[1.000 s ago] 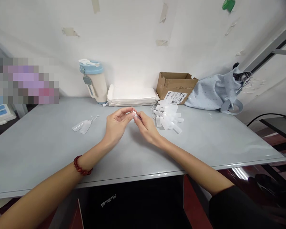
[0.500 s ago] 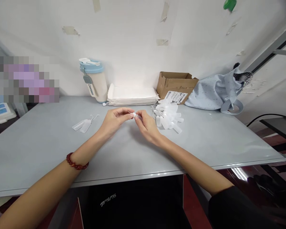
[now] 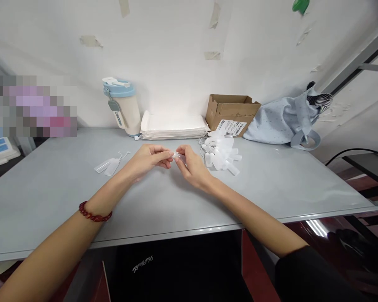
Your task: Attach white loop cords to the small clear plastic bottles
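Observation:
Above the middle of the table (image 3: 164,205), my two hands meet at a small translucent white plastic piece (image 3: 175,155), mostly covered by fingers. My left hand (image 3: 149,160) pinches its left side between thumb and fingers. On the other side, the thumb and fingers of my right hand (image 3: 193,167) close on the same piece. Just right of my right hand lies a pile of translucent white plastic tags (image 3: 220,153) with thin white strings. Two similar tags (image 3: 108,165) with strings lie flat to the left of my left hand.
Along the wall stand a cream tumbler (image 3: 126,111) with a blue lid, a stack of white envelopes (image 3: 174,126), an open cardboard box (image 3: 231,115) and a light blue cloth bag (image 3: 275,121). A pixelated patch covers something at the far left.
Both hands stay together at the table's middle. My left fingers have shifted slightly left and down and changed their grip on the small piece. The view has shifted a little.

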A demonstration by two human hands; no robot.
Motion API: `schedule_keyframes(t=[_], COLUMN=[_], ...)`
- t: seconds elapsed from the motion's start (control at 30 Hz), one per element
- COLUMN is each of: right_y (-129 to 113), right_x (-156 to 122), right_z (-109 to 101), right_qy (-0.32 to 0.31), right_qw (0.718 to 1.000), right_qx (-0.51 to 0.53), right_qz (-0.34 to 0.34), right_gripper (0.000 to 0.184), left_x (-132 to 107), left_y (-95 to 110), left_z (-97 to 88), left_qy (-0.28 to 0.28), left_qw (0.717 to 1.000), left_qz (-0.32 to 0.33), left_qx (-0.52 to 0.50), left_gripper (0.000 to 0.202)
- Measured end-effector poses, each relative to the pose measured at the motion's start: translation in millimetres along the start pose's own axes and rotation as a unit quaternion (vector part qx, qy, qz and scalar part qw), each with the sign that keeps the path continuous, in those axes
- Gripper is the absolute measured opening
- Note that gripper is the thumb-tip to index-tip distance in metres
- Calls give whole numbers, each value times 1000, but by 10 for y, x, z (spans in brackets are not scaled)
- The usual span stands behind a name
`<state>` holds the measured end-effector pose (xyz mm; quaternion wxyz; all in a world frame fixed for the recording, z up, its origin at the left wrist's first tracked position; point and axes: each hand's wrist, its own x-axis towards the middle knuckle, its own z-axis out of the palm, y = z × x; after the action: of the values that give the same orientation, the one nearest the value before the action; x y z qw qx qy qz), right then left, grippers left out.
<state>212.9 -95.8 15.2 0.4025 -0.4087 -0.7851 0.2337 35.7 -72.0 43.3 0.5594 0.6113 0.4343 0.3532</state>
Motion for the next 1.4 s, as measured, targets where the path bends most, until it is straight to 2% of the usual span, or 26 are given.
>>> schedule_keyframes(t=[0.13, 0.23, 0.3, 0.4, 0.47, 0.53, 0.6, 0.67, 0.83, 1.0, 1.2, 1.27, 1.33, 1.4], right_y=[-14, -45, -72, -105, -113, -110, -103, -99, -113, -122, -91, -70, -42, -4], right_x=[9, 27, 47, 81, 99, 110, 115, 116, 111, 99, 89, 76, 59, 47], right_z=[-20, -36, -57, -105, -134, -148, -148, -137, -113, -103, -91, -92, -94, -92], right_qy=[-8, 0, -6, -32, -53, -68, -68, -59, -12, -8, -37, -25, -2, 24], right_qw=[998, 981, 948, 871, 827, 800, 794, 804, 849, 870, 904, 936, 975, 996], right_qx=[56, 171, 281, 423, 482, 516, 527, 516, 441, 408, 348, 281, 168, 44], right_qz=[40, 95, 152, 245, 284, 297, 293, 289, 289, 278, 245, 209, 146, 70], right_gripper=[16, 19, 22, 27, 27, 25, 22, 20, 25, 22, 19, 22, 25, 26], left_x=[0, 0, -3, -15, -24, -30, -31, -24, -1, -8, -27, -33, -32, -22], left_y=[-5, -4, 3, 23, 40, 52, 51, 35, -9, 9, 19, 26, 33, 35], left_z=[-9, -19, -25, -22, -11, 2, 11, 13, 2, -2, 66, 92, 103, 97], left_qy=[-6, -23, -38, -46, -41, -39, -35, -23, -4, -30, -84, -78, -49, -16], left_qw=[998, 994, 990, 985, 984, 986, 989, 990, 987, 993, 995, 994, 993, 990], left_qz=[38, 70, 91, 112, 119, 114, 95, 73, 36, 0, -51, -70, -81, -85], left_qx=[42, 82, 103, 122, 126, 119, 111, 121, 155, 117, 24, -18, -66, -114], left_gripper=[28, 29, 29, 28, 27, 27, 26, 26, 30, 35, 35, 32, 29, 26])
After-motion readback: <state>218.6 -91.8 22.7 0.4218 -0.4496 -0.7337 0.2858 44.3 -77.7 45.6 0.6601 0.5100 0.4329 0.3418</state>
